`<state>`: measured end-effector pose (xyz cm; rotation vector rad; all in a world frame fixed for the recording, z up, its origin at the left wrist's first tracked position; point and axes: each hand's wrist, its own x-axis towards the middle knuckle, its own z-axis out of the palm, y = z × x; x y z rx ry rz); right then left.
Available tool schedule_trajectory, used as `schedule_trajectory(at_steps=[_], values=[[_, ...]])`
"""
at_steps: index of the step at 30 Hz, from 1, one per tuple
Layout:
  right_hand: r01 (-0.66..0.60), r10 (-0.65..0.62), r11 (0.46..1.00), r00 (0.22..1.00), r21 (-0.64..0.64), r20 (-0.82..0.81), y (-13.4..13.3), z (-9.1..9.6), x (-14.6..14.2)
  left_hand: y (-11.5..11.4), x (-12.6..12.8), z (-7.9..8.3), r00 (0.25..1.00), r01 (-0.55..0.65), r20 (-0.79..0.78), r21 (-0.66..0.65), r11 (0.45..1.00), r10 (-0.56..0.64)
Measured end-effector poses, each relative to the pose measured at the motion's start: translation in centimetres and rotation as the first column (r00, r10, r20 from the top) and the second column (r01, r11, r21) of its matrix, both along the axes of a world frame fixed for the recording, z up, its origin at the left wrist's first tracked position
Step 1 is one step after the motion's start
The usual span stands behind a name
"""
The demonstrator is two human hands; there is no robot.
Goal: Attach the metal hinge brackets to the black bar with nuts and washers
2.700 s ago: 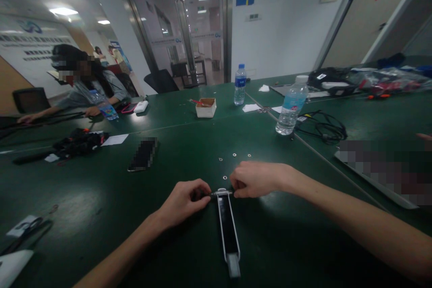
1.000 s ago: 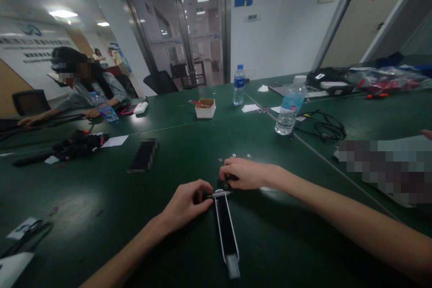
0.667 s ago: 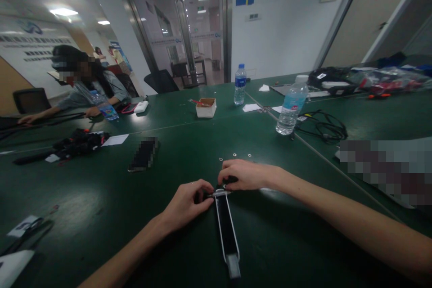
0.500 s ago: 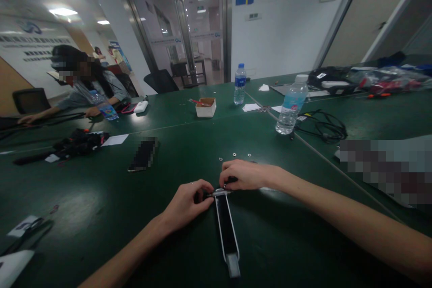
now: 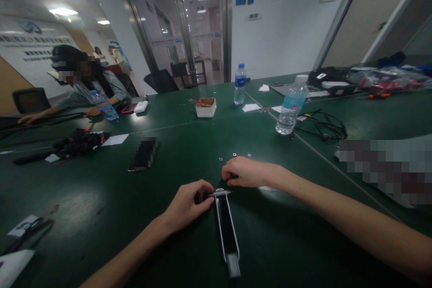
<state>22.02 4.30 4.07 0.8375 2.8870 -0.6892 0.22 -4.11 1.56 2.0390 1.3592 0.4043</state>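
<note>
In front of me on the green table lies a long, narrow white frame (image 5: pixel 237 238) with a dark middle and a pale, translucent piece (image 5: pixel 233 266) at its near end. A thin metal rod (image 5: pixel 222 193) crosses its far end. My left hand (image 5: pixel 189 200) pinches the rod's left end between thumb and fingers. Just beyond the rod's right end, apart from it, my right hand (image 5: pixel 248 172) hovers with curled fingers; whatever they hold, if anything, is hidden. Three small rings, like washers (image 5: pixel 234 155), lie on the table beyond my right hand.
A phone (image 5: pixel 143 154) lies left of centre. Farther back stand a small white box (image 5: pixel 205 109) and two water bottles (image 5: pixel 292 105). A coiled black cable (image 5: pixel 326 130) is at right, black gear (image 5: pixel 79 142) at left. A person (image 5: pixel 87 76) sits across the table at far left.
My right hand has drawn slightly up and away from the rod, uncovering its right end. My left hand and the white frame have stayed in place.
</note>
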Motion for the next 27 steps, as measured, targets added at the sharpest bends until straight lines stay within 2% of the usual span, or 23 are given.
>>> schedule_trajectory(at_steps=[14,21,27], values=[[0.004,-0.002,0.994,1.000,0.110,-0.018,-0.4,0.0,-0.3,-0.1,0.0,-0.7,1.000,-0.003,0.000,0.035,0.999,0.002],[-0.013,0.019,0.991,0.999,0.133,-0.042,-0.5,-0.2,-0.4,-0.1,-0.1,-1.1,1.000,0.009,0.007,0.085,0.996,-0.009],[-0.015,0.022,0.994,0.998,0.110,-0.061,-0.8,0.1,-0.4,-0.2,0.0,-0.9,1.000,0.014,-0.010,0.068,0.998,-0.014]])
